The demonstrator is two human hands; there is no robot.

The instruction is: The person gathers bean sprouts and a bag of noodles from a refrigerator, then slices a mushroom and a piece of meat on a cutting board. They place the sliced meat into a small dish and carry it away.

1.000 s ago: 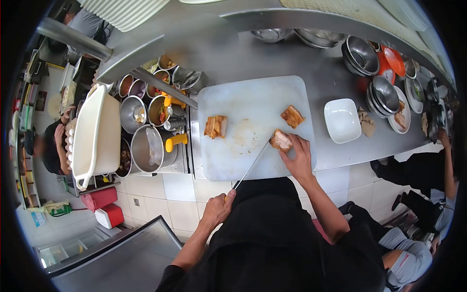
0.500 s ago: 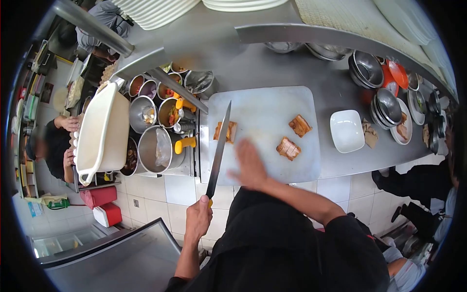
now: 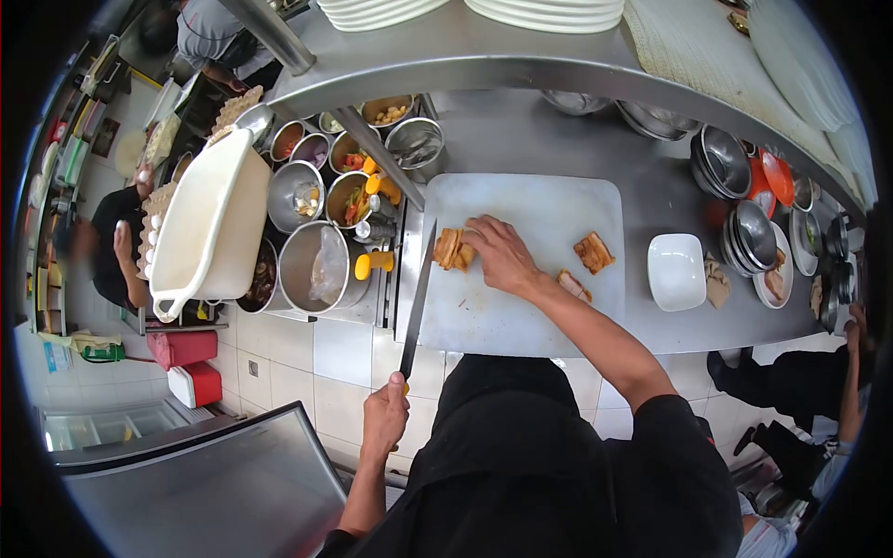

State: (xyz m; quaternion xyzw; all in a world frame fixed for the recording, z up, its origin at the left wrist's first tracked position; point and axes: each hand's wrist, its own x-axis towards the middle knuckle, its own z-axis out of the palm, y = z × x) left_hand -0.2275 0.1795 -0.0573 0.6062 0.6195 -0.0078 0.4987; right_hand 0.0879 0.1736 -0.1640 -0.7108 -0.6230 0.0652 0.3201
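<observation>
My left hand [image 3: 384, 420] grips a long knife [image 3: 419, 312] by its yellow handle, the blade pointing away along the left side of a white cutting board [image 3: 530, 200]. On the board, my right hand [image 3: 505, 259] has its fingers on a browned piece of cooked pork [image 3: 449, 251], partly covering it. The blade lies just left of that meat. Two more pieces are on the board's right half: one pork piece [image 3: 593, 251] in full view, the other pork piece [image 3: 575, 285] partly hidden by my right forearm.
Metal pots [image 3: 321, 270] and tubs of ingredients stand left of the board, beside a large cream container [image 3: 212, 223]. A square white bowl [image 3: 676, 272] and stacked steel bowls [image 3: 721, 163] are to the right. Plates [image 3: 549, 13] sit on a shelf above. Other people work at both sides.
My right hand has moved from the middle of the board up to the left pork piece and taken hold of it. The knife stays in my left hand. The view has shifted slightly.
</observation>
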